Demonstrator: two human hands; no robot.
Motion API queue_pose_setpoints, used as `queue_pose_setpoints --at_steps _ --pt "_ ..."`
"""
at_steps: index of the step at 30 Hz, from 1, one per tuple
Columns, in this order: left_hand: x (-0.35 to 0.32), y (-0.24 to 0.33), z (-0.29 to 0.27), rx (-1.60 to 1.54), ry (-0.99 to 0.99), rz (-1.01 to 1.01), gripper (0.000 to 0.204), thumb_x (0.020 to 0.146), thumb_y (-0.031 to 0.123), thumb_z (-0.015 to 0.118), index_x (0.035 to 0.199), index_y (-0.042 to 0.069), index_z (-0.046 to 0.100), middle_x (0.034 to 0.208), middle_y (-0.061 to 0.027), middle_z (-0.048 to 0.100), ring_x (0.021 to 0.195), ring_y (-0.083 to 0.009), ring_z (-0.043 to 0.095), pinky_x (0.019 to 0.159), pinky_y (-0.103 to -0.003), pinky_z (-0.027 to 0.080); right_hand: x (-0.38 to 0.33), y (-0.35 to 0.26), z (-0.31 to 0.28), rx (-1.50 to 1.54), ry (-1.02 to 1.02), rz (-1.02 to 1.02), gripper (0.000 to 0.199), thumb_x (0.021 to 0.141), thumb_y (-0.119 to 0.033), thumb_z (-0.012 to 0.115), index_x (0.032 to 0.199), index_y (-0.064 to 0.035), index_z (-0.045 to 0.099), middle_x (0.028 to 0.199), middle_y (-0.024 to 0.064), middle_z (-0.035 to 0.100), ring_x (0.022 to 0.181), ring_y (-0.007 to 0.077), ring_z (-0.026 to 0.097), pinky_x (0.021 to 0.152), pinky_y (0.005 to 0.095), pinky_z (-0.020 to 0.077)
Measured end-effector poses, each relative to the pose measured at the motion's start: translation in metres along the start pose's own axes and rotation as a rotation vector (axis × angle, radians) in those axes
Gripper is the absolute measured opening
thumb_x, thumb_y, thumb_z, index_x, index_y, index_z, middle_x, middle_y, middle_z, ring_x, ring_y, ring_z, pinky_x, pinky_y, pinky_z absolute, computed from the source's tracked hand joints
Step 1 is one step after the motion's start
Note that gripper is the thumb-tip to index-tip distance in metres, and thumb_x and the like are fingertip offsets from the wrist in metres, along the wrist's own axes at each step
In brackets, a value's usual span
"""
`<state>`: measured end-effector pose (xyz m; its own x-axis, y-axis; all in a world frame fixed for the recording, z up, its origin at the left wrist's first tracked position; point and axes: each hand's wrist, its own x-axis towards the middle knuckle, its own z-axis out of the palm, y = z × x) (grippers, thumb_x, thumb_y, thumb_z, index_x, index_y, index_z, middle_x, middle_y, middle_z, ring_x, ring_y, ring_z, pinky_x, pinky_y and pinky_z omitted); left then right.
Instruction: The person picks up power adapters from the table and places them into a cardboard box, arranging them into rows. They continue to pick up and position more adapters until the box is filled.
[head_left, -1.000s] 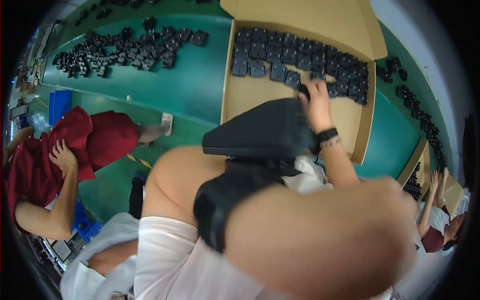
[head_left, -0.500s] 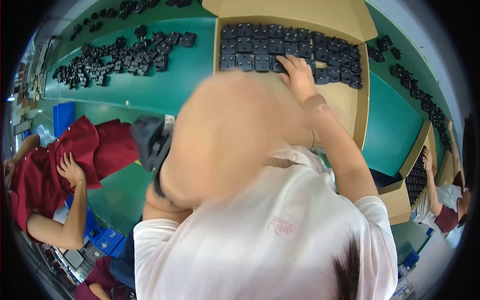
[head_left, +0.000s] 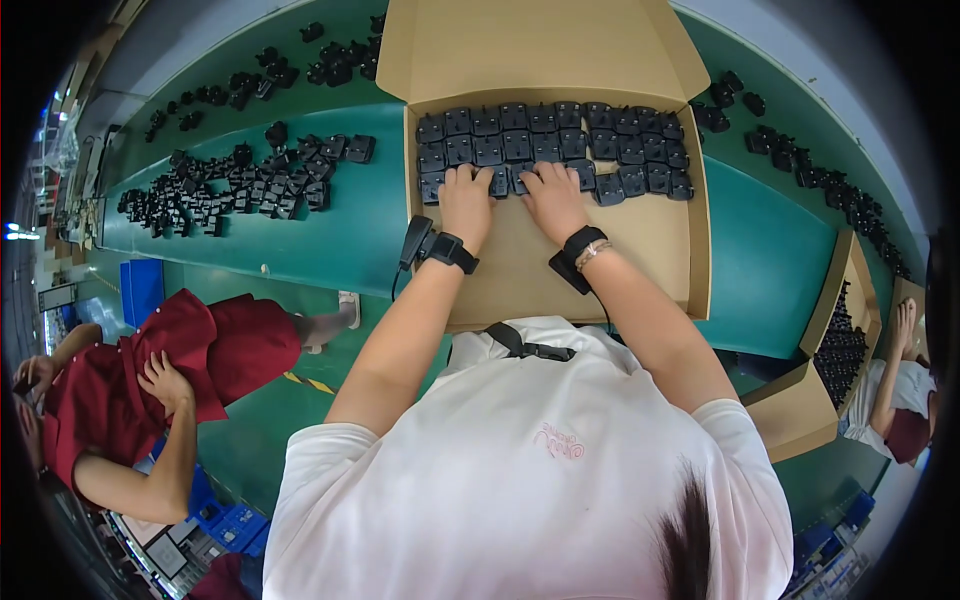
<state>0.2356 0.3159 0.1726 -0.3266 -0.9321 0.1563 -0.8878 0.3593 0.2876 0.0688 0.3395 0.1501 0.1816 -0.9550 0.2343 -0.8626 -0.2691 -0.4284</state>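
Observation:
A brown cardboard box (head_left: 560,270) lies in front of me, its far part filled with rows of black power plugs (head_left: 515,148), prongs facing up. My left hand (head_left: 466,208) rests on the nearest row toward its left end, fingers slightly apart over the plugs. Beside it, my right hand (head_left: 555,205) touches the same row nearer the middle, its fingers also spread. Between the two hands a couple of plugs show. The plugs under my fingertips are partly hidden. Both wrists carry black straps with small dark devices.
Loose black plugs (head_left: 240,190) are heaped on the green table (head_left: 350,220) to the left. More plugs (head_left: 840,190) line the strip at the right. Another cardboard box (head_left: 800,420) with plugs stands at right, near a co-worker's arm (head_left: 878,390). A person in red (head_left: 190,370) is at left.
My left hand, blurred and close to the camera before, has come down onto the nearest plug row. My right hand remains at that row. The whole view has shifted.

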Motion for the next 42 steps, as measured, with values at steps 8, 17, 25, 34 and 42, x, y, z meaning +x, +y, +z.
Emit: queue_pose_setpoints --at_steps 8,17,25,34,42 --pt "0.005 0.006 -0.002 -0.125 0.044 -0.015 0.059 0.064 0.002 0.075 0.121 0.008 0.058 0.118 -0.0179 0.054 0.109 -0.0365 0.051 0.093 -0.044 0.042 -0.038 0.029 -0.074 0.117 0.189 0.079 0.032 0.073 -0.012 0.072 0.103 -0.0077 0.066 0.105 0.0109 0.062 0.102 0.0294 0.056 0.089 0.0408 0.0423" --pt "-0.025 0.085 -0.025 -0.425 -0.02 0.052 0.05 0.072 0.001 0.07 0.119 0.002 0.054 0.117 -0.0197 0.053 0.111 -0.0389 0.049 0.098 -0.044 0.04 -0.083 0.255 -0.2 0.166 0.29 0.915 0.043 0.073 -0.004 0.07 0.116 -0.0108 0.063 0.11 0.0142 0.065 0.102 0.032 0.06 0.085 0.0387 0.0498" --pt "0.107 0.284 0.057 -0.696 -0.032 0.383 0.044 0.076 0.003 0.068 0.118 0.004 0.054 0.115 -0.0172 0.055 0.1 -0.0335 0.058 0.081 -0.037 0.051 -0.041 0.397 -0.148 -0.348 0.15 0.563 0.048 0.077 -0.002 0.059 0.122 -0.0155 0.059 0.135 0.0168 0.045 0.12 0.0381 0.045 0.096 0.0445 0.0437" --pt "0.26 0.39 0.22 0.258 -0.206 -0.146 0.039 0.089 0.017 0.05 0.127 0.009 0.056 0.135 -0.0213 0.045 0.123 -0.0373 0.04 0.102 -0.058 0.029 -0.09 0.403 -0.165 0.026 0.153 0.377 0.057 0.071 0.005 0.065 0.124 -0.0124 0.051 0.12 0.0212 0.051 0.112 0.0414 0.05 0.093 0.044 0.0456" --pt "0.29 0.387 0.254 0.061 -0.03 -0.118 0.038 0.089 0.018 0.052 0.125 0.008 0.058 0.134 -0.0153 0.045 0.125 -0.0355 0.033 0.101 -0.055 0.028 -0.084 0.394 -0.164 0.028 0.222 0.456 0.057 0.069 0.003 0.071 0.122 -0.011 0.053 0.12 0.0174 0.053 0.111 0.0393 0.051 0.091 0.0427 0.0465"
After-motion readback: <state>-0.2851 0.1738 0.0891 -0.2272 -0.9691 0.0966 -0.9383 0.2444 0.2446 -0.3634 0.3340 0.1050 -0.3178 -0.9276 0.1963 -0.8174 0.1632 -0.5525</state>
